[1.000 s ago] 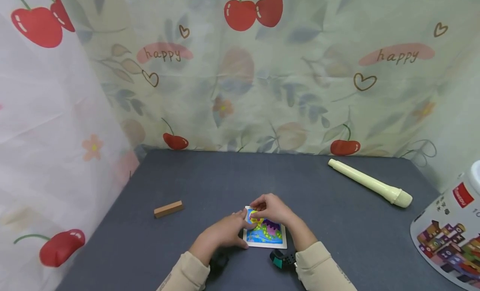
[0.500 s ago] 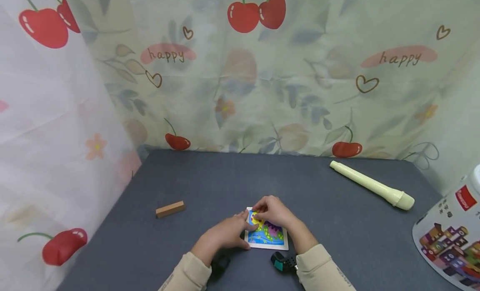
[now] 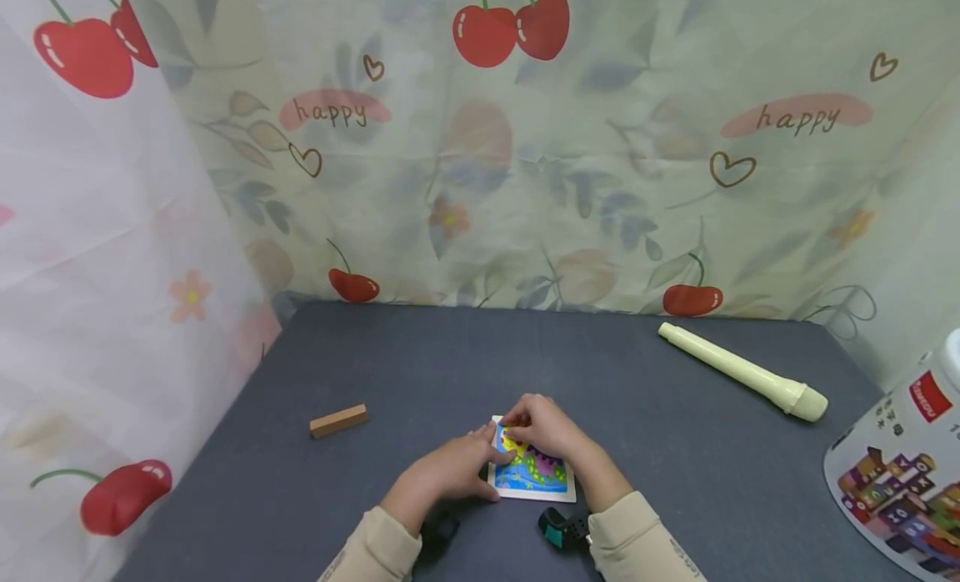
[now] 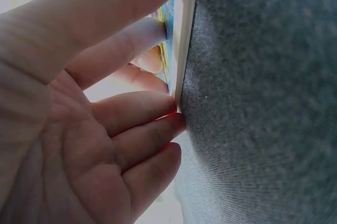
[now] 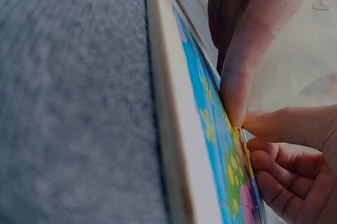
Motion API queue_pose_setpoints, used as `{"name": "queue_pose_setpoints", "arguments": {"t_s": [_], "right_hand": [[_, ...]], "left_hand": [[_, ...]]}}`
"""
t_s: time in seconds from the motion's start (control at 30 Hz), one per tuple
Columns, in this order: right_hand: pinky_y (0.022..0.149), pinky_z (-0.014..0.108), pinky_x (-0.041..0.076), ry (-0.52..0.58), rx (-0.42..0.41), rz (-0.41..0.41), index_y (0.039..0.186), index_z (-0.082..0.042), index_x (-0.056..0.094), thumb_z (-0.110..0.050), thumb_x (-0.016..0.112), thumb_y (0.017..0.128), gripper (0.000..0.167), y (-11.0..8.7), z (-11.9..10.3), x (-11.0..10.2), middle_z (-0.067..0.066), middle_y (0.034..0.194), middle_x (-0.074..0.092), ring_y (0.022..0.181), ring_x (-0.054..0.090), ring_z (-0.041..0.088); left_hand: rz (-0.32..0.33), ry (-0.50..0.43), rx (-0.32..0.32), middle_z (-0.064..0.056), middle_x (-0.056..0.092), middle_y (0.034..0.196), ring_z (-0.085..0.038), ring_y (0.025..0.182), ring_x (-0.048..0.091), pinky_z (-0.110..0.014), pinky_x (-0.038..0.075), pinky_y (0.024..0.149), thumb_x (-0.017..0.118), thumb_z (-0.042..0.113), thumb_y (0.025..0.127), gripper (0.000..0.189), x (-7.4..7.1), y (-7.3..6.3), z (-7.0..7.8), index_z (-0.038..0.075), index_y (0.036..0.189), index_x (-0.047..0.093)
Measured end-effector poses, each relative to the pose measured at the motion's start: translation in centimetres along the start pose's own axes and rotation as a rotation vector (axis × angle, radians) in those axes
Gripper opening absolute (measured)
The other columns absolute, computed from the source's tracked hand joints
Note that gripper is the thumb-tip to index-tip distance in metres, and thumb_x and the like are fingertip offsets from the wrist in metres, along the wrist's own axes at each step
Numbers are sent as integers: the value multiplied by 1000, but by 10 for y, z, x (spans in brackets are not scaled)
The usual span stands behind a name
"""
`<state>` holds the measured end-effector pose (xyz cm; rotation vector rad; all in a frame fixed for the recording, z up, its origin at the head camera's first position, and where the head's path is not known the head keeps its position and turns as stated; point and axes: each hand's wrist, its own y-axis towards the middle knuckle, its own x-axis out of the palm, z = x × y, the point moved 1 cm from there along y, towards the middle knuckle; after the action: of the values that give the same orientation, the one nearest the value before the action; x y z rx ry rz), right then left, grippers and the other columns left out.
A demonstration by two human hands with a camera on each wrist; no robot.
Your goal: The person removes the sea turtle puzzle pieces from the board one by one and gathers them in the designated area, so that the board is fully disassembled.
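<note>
A small jigsaw puzzle board (image 3: 536,495) with a pale rim and a blue, yellow and pink picture lies flat on the table. My left hand (image 3: 453,467) grips its left side, thumb at the near corner and one finger lying on the picture. In the left wrist view, the other fingertips meet the pale rim (image 4: 183,39). My right hand (image 3: 551,428) reaches over from the right and pinches a puzzle piece at the yellow part of the picture (image 3: 513,443). In the right wrist view, thumb and curled fingers touch there; the piece's outline is mostly hidden by them.
A brown wooden block (image 3: 339,421) lies to the left. At the back right rests a pale yellow microphone-shaped stick (image 3: 742,372). A white printed tub (image 3: 900,457) stands at the right edge. A black strap with a green patch (image 3: 558,529) is by the right wrist.
The head view has shifted very slightly. Both hands keep their places at the puzzle board, the right hand's fingers moving only a little over the picture.
</note>
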<state>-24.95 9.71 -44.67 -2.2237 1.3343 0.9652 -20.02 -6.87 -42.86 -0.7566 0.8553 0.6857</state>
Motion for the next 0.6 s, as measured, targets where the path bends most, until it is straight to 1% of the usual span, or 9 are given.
{"name": "queue_pose_setpoints", "arguments": {"t_s": [0.13,0.4,0.6], "right_hand": [[58,20,42,-6,4,17,94,-2,73,-5,67,83,14,0,-1,1,4,83,62,69,50,9],[61,22,42,17,78,61,89,-4,72,-5,66,82,9,1,-2,5,3,81,57,69,49,11],[60,23,41,34,112,78,85,-4,69,-5,66,82,4,3,-2,8,3,79,54,69,49,12]], "left_hand": [[-4,0,2,-15,23,153,-32,140,27,-50,31,109,73,29,80,54,0,0,0,22,130,56],[3,-1,5,-16,24,153,-33,139,27,-49,31,108,74,29,79,54,0,-1,1,21,129,57],[3,3,8,-16,24,153,-33,139,28,-50,32,107,74,28,79,54,-1,-2,2,21,129,57]]}}
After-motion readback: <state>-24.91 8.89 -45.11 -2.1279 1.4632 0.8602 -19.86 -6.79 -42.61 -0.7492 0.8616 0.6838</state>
